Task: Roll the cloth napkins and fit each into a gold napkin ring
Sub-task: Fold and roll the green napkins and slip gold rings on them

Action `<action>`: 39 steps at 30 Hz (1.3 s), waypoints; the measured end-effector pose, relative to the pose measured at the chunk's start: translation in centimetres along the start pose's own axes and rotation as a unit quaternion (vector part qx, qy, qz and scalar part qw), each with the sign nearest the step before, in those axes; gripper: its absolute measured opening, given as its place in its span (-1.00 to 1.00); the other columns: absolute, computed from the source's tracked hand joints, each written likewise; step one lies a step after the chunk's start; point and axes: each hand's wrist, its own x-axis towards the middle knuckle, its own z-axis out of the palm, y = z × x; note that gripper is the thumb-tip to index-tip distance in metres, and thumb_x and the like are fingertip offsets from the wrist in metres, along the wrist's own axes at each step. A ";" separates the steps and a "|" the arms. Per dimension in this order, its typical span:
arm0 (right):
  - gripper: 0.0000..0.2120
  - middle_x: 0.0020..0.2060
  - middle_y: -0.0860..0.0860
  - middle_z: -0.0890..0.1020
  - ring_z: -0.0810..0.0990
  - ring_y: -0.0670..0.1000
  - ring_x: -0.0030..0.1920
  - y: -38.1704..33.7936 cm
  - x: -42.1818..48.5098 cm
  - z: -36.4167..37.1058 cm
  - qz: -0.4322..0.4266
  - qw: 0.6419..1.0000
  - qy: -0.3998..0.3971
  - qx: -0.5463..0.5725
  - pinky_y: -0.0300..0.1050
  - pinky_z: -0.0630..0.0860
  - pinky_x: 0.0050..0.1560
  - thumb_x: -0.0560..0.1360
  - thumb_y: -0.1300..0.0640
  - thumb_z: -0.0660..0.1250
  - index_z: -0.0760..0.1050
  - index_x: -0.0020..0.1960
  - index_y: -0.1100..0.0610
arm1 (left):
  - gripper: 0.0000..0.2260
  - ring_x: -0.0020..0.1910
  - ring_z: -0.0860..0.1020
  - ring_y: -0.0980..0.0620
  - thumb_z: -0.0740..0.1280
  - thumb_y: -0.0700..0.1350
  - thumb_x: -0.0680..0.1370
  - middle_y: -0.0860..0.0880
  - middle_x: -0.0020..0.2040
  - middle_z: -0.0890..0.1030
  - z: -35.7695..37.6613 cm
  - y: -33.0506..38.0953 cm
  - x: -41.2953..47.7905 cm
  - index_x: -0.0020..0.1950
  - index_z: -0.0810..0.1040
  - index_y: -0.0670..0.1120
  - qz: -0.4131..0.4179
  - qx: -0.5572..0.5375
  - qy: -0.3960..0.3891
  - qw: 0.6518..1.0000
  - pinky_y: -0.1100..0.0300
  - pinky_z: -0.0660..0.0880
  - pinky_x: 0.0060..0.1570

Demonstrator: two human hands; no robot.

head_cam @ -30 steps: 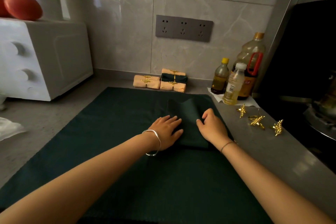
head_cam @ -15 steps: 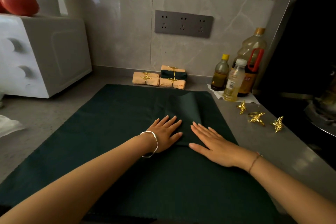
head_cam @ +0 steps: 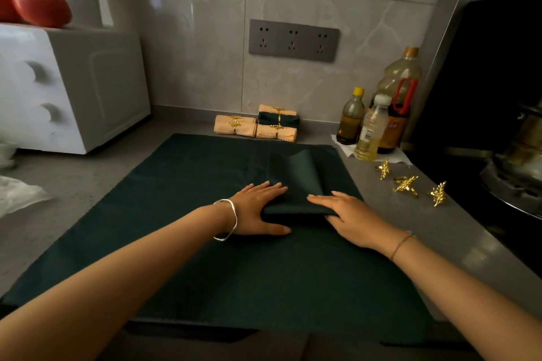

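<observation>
Countertop (head_cam: 88, 184) below tiled wall (head_cam: 205, 53); left hand (head_cam: 258, 209), right hand (head_cam: 352, 218) flat on folded napkin (head_cam: 296, 176).

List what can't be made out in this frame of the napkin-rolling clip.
1. Head view, right hand: the thumb is hidden at the near edge of the folded napkin.
2. Head view, napkin layers: dark fabric on the dark green cloth, and the light is dim.
3. Head view, bottles: the labels are too small to read.
4. Head view, stove: it is dark and cut off by the right edge.

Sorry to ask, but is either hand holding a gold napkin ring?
No, the left hand and right hand rest on the folded green napkin; three gold napkin rings lie on the countertop.
</observation>
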 end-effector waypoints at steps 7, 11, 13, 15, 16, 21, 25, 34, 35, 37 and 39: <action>-0.48 0.36 -0.37 0.17 0.04 -0.40 0.36 -0.8 -5.2 0.0 -0.149 0.986 0.044 -0.059 -0.51 -0.26 0.32 0.54 -0.02 0.20 0.12 0.44 -0.22 | -0.38 0.52 -0.12 0.06 0.19 -0.03 0.59 0.08 0.55 -0.08 0.7 0.6 -3.4 0.51 -0.12 0.17 0.076 0.119 -0.025 0.990 0.16 -0.18 0.45; -0.32 0.39 -0.36 0.07 -0.01 -0.37 0.40 0.2 -5.3 1.2 -0.156 0.982 0.035 -0.097 -0.35 -0.23 0.43 0.41 -0.34 0.10 0.06 0.47 -0.19 | -0.42 0.52 -0.15 0.05 0.13 0.04 0.61 0.10 0.55 -0.13 1.6 0.6 -4.0 0.49 -0.18 0.21 0.085 0.140 -0.039 0.986 0.21 -0.20 0.44; -0.32 0.41 -0.33 0.08 -0.02 -0.36 0.40 0.9 -4.7 1.5 -0.150 0.983 0.040 -0.100 -0.34 -0.26 0.43 0.43 -0.29 0.18 0.08 0.48 -0.16 | -0.43 0.52 -0.14 0.06 0.13 0.05 0.61 0.11 0.54 -0.12 1.5 0.5 -4.0 0.49 -0.17 0.22 0.087 0.140 -0.033 0.986 0.22 -0.19 0.43; -0.36 0.42 -0.31 0.15 0.03 -0.38 0.38 1.3 -4.2 1.7 -0.145 0.983 0.054 -0.095 -0.38 -0.29 0.39 0.46 -0.18 0.28 0.15 0.48 -0.13 | -0.44 0.52 -0.12 0.07 0.13 0.05 0.61 0.12 0.54 -0.11 1.3 0.6 -4.0 0.49 -0.14 0.23 0.087 0.139 -0.032 0.986 0.23 -0.17 0.43; -0.39 0.42 -0.29 0.21 0.07 -0.39 0.36 1.4 -4.1 1.8 -0.144 0.984 0.064 -0.087 -0.40 -0.27 0.38 0.46 -0.12 0.31 0.19 0.46 -0.12 | -0.44 0.52 -0.11 0.08 0.13 0.05 0.61 0.13 0.54 -0.10 1.2 0.8 -4.1 0.49 -0.13 0.23 0.086 0.139 -0.033 0.986 0.23 -0.15 0.43; -0.53 0.30 -0.20 0.46 0.28 -0.32 0.25 1.6 -3.2 2.1 -0.144 0.981 0.125 -0.025 -0.42 0.05 0.34 0.46 0.07 0.39 0.42 0.34 -0.08 | -0.49 0.50 0.05 0.14 0.15 0.00 0.61 0.17 0.53 0.06 0.6 1.1 -3.9 0.50 0.01 0.23 0.065 0.156 0.001 0.986 0.23 0.04 0.43; -0.65 0.07 -0.17 0.56 0.50 -0.25 0.10 2.1 -2.5 2.4 -0.131 0.977 0.153 0.065 -0.40 0.39 0.14 0.42 0.28 0.41 0.59 0.15 0.00 | -0.59 0.37 0.33 0.10 0.19 0.01 0.59 0.09 0.40 0.37 0.1 0.8 -3.4 0.44 0.26 0.20 0.038 0.144 0.078 0.986 0.24 0.27 0.30; -0.91 -0.22 -0.09 0.59 0.56 -0.14 -0.19 0.9 0.4 1.0 0.072 0.931 0.161 0.319 -0.35 0.50 -0.16 0.48 0.12 0.37 0.53 -0.02 0.07 | -0.78 -0.31 0.54 0.13 0.38 0.07 0.47 0.05 -0.33 0.57 0.1 -1.0 -0.9 -0.26 0.54 -0.05 -0.060 -0.127 0.200 0.970 0.37 0.45 -0.25; -0.86 -0.24 -0.05 0.59 0.56 -0.10 -0.23 0.8 0.8 0.9 0.089 0.920 0.156 0.347 -0.38 0.50 -0.22 0.47 0.17 0.38 0.53 0.02 0.15 | -0.80 -0.30 0.54 0.14 0.39 0.07 0.46 0.06 -0.32 0.57 0.1 -1.1 -0.5 -0.25 0.55 -0.03 -0.081 -0.155 0.192 0.966 0.33 0.48 -0.20; -0.79 -0.23 0.01 0.61 0.56 -0.10 -0.27 0.8 1.3 0.5 0.119 0.908 0.129 0.380 -0.42 0.48 -0.33 0.47 0.22 0.38 0.51 0.09 0.22 | -0.81 -0.26 0.55 0.12 0.39 0.06 0.46 0.03 -0.28 0.60 -0.1 -1.3 0.2 -0.21 0.59 -0.05 -0.121 -0.200 0.161 0.959 0.27 0.51 -0.14; -0.78 -0.23 0.00 0.62 0.57 -0.11 -0.27 1.0 1.7 0.3 0.141 0.913 0.098 0.370 -0.39 0.47 -0.35 0.46 0.21 0.39 0.51 0.09 0.20 | -0.81 -0.24 0.54 0.13 0.40 0.06 0.46 0.04 -0.25 0.61 -0.7 -1.4 0.7 -0.21 0.60 -0.04 -0.146 -0.219 0.113 0.958 0.27 0.50 -0.12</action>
